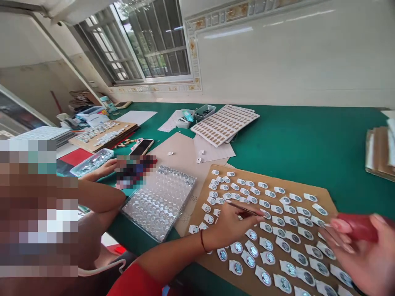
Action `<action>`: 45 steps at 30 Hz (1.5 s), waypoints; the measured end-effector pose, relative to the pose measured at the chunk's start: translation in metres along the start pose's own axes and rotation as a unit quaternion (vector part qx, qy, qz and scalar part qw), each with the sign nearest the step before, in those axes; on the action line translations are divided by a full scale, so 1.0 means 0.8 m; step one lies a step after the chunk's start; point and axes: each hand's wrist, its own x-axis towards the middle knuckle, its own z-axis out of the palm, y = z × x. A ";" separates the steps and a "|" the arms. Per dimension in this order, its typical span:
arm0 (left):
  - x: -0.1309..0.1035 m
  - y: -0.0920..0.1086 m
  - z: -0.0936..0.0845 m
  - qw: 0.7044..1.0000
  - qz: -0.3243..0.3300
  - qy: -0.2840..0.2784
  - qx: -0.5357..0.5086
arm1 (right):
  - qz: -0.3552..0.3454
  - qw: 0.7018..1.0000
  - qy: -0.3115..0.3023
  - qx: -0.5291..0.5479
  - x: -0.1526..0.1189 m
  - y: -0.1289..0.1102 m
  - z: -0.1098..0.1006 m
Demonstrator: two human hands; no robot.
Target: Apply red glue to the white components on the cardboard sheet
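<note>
The green table point(296, 142) spreads wide; lower right, the left hand point(230, 222) pinches tweezers point(245, 209), the right hand point(365, 259) grasps a red object point(359, 227). Handling discs point(264, 276) seemingly next calls for steadiness.

Thin slanted tool point(246, 210), blurred red object point(358, 227), silvery discs point(268, 245) spread out

The green table point(290, 144) bore a broad cardboard sheet point(323, 197) at its near edge, with a clear pocketed tray point(157, 205) beside it. Brown paper point(182, 164) reached from there toward the far edge, near which a small bin point(206, 117) and a gridded white panel point(225, 124) lay; stacked cardboard point(378, 152) sat by the right edge.
</note>
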 end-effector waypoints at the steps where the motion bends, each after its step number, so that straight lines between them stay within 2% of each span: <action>1: 0.001 0.006 0.002 0.997 0.059 -0.010 0.042 | 0.026 0.997 0.067 0.038 -0.001 -0.010 -0.009; 3: 0.006 0.015 0.006 0.986 0.135 -0.040 0.094 | 0.092 0.989 0.087 0.081 0.003 -0.025 -0.012; 5: 0.010 0.021 0.012 0.980 0.152 -0.062 0.116 | 0.102 0.988 0.068 0.091 0.010 -0.032 -0.005; 9: 0.004 0.018 0.020 0.963 0.176 -0.104 0.178 | 0.079 0.990 0.089 0.070 0.013 -0.024 0.004; 12: -0.013 0.009 0.018 0.912 0.242 -0.173 0.281 | 0.077 0.990 0.104 0.061 0.004 -0.005 0.002; 16: -0.035 0.001 0.017 0.824 0.313 -0.191 0.432 | 0.089 0.987 0.125 0.058 -0.012 0.013 0.001; 18: -0.041 0.002 0.020 0.793 0.336 -0.206 0.465 | 0.108 0.989 0.089 0.050 -0.020 0.015 0.005; 20: -0.044 0.006 0.023 0.775 0.359 -0.211 0.476 | 0.129 0.991 0.008 0.030 -0.027 0.015 0.011; 22: -0.045 0.010 0.025 0.768 0.371 -0.203 0.480 | 0.146 0.987 -0.070 0.005 -0.033 0.015 0.017; 25: -0.045 0.011 0.028 0.775 0.370 -0.179 0.480 | 0.172 0.978 -0.116 -0.008 -0.037 0.016 0.022; 29: -0.043 0.003 0.029 0.773 0.362 -0.176 0.490 | 0.201 0.972 -0.120 0.006 -0.033 0.018 0.021; 37: -0.039 -0.017 0.031 0.762 0.314 -0.194 0.532 | 0.212 0.971 -0.109 0.022 -0.028 0.020 0.017; 41: -0.037 -0.019 0.030 0.755 0.316 -0.197 0.539 | 0.209 0.974 -0.087 0.025 -0.031 0.022 0.013; 45: -0.036 -0.016 0.033 0.753 0.312 -0.202 0.542 | 0.206 0.973 -0.101 0.013 -0.032 0.020 0.013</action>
